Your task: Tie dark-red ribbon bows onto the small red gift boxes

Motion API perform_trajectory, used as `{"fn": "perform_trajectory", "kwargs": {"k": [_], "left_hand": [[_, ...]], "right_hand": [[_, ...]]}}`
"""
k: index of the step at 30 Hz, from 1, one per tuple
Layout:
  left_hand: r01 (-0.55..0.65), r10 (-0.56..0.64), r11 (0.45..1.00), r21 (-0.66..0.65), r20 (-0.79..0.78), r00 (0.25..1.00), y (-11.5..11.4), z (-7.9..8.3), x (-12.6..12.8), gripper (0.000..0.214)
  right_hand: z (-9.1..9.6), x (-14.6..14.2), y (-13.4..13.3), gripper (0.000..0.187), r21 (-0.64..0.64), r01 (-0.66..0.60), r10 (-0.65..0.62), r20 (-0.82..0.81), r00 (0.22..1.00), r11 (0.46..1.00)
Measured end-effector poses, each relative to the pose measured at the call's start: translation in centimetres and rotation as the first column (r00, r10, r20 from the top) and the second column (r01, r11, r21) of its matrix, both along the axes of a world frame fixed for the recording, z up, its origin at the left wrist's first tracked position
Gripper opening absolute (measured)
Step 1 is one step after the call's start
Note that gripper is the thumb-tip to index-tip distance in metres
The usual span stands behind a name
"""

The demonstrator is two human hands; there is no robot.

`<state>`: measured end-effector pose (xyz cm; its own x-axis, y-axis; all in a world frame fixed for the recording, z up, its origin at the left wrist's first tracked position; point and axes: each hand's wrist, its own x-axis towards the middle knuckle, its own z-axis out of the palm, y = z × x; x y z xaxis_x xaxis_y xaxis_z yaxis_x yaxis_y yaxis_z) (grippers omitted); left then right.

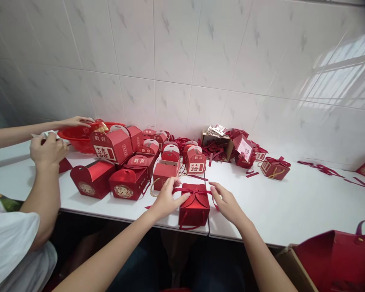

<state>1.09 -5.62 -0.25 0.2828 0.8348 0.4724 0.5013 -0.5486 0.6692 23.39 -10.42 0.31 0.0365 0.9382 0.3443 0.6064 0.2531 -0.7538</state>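
A shiny red gift box (194,214) stands at the near table edge in front of me, its flaps folded together on top. A dark red ribbon (195,192) is tied in a bow across it, and a red cord handle hangs down its front. My left hand (168,200) is on the box's left, thumb against the top edge, fingers closed on the ribbon's left side. On the right, my right hand (226,201) pinches the ribbon's right side, with the index finger raised. Just behind my left hand is another red box (162,175) with a gold cord.
Several red boxes (114,144) are gathered to the left. Behind stands a carton (230,148) with ribbons and cards. A tied box (275,168) sits farther right; a large red bag (337,259) is at lower right. A co-worker's hands (50,148) work near a red basket (79,142).
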Motion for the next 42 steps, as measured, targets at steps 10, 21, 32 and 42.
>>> {"fn": "perform_trajectory", "kwargs": {"k": [10,21,32,42], "left_hand": [[0.063,-0.070,0.955,-0.291,-0.015,0.997,1.2,1.2,-1.1,0.023],[0.440,-0.593,0.587,-0.680,0.010,0.805,2.1,6.1,-2.0,0.040],[0.188,-0.159,0.976,0.106,-0.236,0.959,-3.2,2.9,2.2,0.028],[0.428,-0.390,0.885,0.182,-0.211,0.896,-1.3,2.7,0.7,0.029]], "right_hand": [[-0.1,0.8,0.2,0.018,0.028,-0.041,0.042,-0.036,0.998,0.999],[1.7,-0.7,-0.8,0.027,0.303,0.084,-0.091,0.008,0.996,0.949],[2.0,-4.0,-0.9,0.012,0.016,-0.121,0.121,-0.246,0.962,0.993],[3.3,-3.0,0.1,0.004,-0.186,-0.297,0.247,-0.252,0.936,0.937]]}}
